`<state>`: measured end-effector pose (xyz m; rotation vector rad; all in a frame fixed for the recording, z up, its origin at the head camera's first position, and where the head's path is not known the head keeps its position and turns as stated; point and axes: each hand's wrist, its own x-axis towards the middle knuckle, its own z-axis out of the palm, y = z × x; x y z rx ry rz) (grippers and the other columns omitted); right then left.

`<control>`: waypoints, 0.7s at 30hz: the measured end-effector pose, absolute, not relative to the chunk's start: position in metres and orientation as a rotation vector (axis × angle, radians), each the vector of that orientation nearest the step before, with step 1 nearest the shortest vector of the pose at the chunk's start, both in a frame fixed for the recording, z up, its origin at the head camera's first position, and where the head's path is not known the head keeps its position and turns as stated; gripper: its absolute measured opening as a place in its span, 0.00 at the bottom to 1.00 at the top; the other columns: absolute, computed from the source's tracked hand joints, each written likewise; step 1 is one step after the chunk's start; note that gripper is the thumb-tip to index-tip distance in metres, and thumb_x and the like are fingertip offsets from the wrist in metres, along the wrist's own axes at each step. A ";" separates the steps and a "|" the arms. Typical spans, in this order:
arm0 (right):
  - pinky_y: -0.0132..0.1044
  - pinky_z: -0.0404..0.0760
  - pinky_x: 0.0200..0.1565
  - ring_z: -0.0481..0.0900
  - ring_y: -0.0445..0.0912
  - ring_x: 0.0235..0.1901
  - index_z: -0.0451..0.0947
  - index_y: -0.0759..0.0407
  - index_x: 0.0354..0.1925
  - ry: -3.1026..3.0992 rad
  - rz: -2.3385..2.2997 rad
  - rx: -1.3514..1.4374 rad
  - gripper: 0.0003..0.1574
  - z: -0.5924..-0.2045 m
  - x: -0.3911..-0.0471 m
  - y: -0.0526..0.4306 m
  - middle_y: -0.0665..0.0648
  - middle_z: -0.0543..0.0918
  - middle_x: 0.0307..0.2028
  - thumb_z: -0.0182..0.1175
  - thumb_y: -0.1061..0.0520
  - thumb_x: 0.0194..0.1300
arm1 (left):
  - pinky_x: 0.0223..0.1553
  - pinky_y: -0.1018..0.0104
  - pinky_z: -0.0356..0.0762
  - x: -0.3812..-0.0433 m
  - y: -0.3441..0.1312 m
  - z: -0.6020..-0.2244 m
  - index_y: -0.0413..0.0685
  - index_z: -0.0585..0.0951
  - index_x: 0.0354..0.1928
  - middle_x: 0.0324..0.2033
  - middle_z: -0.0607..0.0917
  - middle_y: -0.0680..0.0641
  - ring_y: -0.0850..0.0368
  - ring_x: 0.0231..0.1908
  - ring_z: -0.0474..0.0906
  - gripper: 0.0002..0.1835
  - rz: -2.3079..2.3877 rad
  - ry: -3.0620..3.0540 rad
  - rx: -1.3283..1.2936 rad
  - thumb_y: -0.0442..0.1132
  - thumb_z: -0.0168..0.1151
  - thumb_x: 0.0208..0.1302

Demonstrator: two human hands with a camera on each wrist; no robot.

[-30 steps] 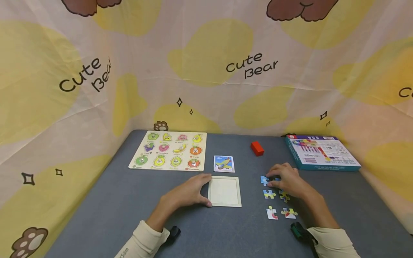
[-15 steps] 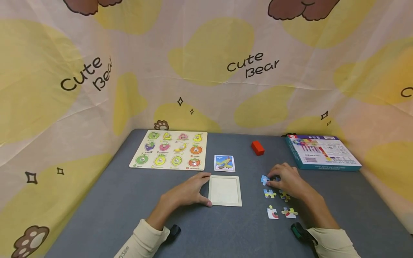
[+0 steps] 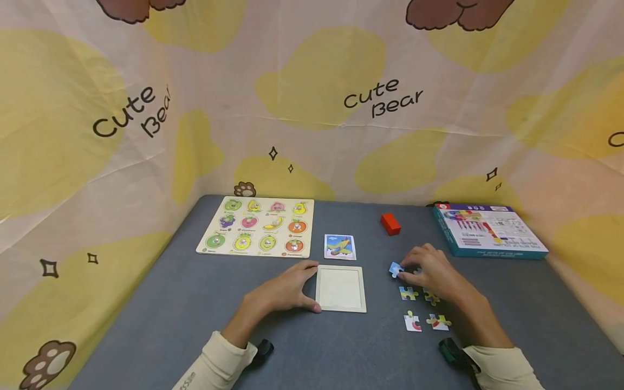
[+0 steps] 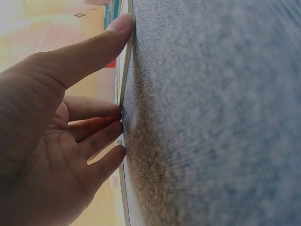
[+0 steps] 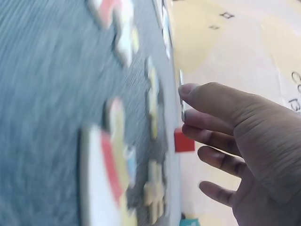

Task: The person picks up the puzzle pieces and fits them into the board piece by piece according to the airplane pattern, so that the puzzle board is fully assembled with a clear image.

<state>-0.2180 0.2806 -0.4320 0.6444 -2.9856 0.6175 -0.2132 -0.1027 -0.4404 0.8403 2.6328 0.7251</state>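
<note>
In the head view my left hand (image 3: 287, 290) holds the left edge of a pale square puzzle tray (image 3: 341, 289), thumb at its near corner and fingers at the far one. The left wrist view shows the thumb (image 4: 121, 24) against the tray's thin edge. My right hand (image 3: 431, 273) pinches a blue puzzle piece (image 3: 395, 270) between thumb and fingers. From the right wrist, that piece (image 5: 182, 101) appears edge-on, raised off the table. Several more puzzle pieces lie below it, among them a blue-yellow piece (image 3: 408, 293) and a white-red piece (image 3: 412, 322). One is partly hidden behind my right hand.
A picture card with an airplane (image 3: 339, 247) lies just behind the tray. Back left is a fruit board (image 3: 255, 227). A red block (image 3: 390, 224) and a flat boxed set (image 3: 489, 230) sit at the back right. A printed cloth hangs behind the grey table (image 3: 341, 352).
My right hand has picked up the blue puzzle piece and moved it slightly left, turning it a little. The left hand stays on the tray.
</note>
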 end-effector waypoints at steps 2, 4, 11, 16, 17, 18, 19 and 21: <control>0.58 0.68 0.54 0.73 0.55 0.53 0.91 0.53 0.47 -2.976 0.618 0.646 0.14 -0.430 -0.216 0.274 0.55 0.86 0.49 0.74 0.48 0.67 | 0.75 0.48 0.63 -0.213 -0.103 -0.440 0.35 0.69 0.77 0.78 0.66 0.42 0.46 0.77 0.63 0.51 0.722 2.632 0.834 0.54 0.81 0.59; 0.59 0.70 0.55 0.74 0.55 0.53 0.91 0.53 0.47 -2.971 0.605 0.658 0.14 -0.428 -0.215 0.266 0.55 0.86 0.50 0.73 0.48 0.67 | 0.75 0.48 0.63 -0.213 -0.103 -0.440 0.36 0.69 0.77 0.78 0.66 0.43 0.47 0.76 0.63 0.51 0.720 2.629 0.831 0.54 0.81 0.59; 0.54 0.72 0.53 0.75 0.51 0.51 0.91 0.52 0.45 -2.937 0.544 0.741 0.14 -0.429 -0.214 0.238 0.52 0.86 0.47 0.76 0.48 0.65 | 0.75 0.48 0.64 -0.212 -0.105 -0.437 0.36 0.69 0.77 0.78 0.66 0.43 0.46 0.76 0.64 0.50 0.720 2.619 0.821 0.53 0.81 0.59; 0.52 0.73 0.52 0.76 0.49 0.50 0.91 0.52 0.44 -2.883 0.515 0.840 0.13 -0.434 -0.215 0.219 0.50 0.86 0.46 0.77 0.49 0.64 | 0.75 0.47 0.63 -0.212 -0.105 -0.437 0.36 0.69 0.77 0.78 0.66 0.43 0.45 0.76 0.64 0.50 0.736 2.611 0.809 0.53 0.80 0.60; 0.52 0.73 0.53 0.77 0.49 0.50 0.91 0.52 0.45 -2.879 0.518 0.857 0.13 -0.435 -0.215 0.215 0.50 0.86 0.46 0.77 0.49 0.64 | 0.75 0.46 0.63 -0.212 -0.105 -0.437 0.36 0.69 0.77 0.78 0.67 0.42 0.45 0.76 0.64 0.50 0.740 2.610 0.812 0.53 0.80 0.60; 0.52 0.74 0.53 0.77 0.49 0.51 0.91 0.53 0.45 -2.875 0.518 0.874 0.13 -0.436 -0.215 0.211 0.50 0.87 0.47 0.76 0.49 0.64 | 0.75 0.46 0.63 -0.213 -0.105 -0.437 0.36 0.69 0.77 0.78 0.67 0.42 0.45 0.76 0.64 0.50 0.743 2.609 0.814 0.53 0.80 0.60; 0.52 0.74 0.53 0.77 0.49 0.51 0.91 0.53 0.45 -2.872 0.523 0.893 0.13 -0.437 -0.215 0.207 0.50 0.86 0.47 0.76 0.49 0.65 | 0.75 0.46 0.63 -0.213 -0.105 -0.437 0.36 0.69 0.77 0.78 0.66 0.42 0.45 0.76 0.64 0.50 0.740 2.608 0.813 0.53 0.80 0.61; 0.52 0.75 0.53 0.76 0.48 0.50 0.91 0.53 0.45 -2.874 0.530 0.920 0.13 -0.438 -0.215 0.200 0.50 0.86 0.46 0.76 0.49 0.65 | 0.75 0.47 0.63 -0.213 -0.105 -0.437 0.36 0.68 0.77 0.78 0.67 0.42 0.45 0.76 0.64 0.50 0.737 2.609 0.821 0.53 0.80 0.60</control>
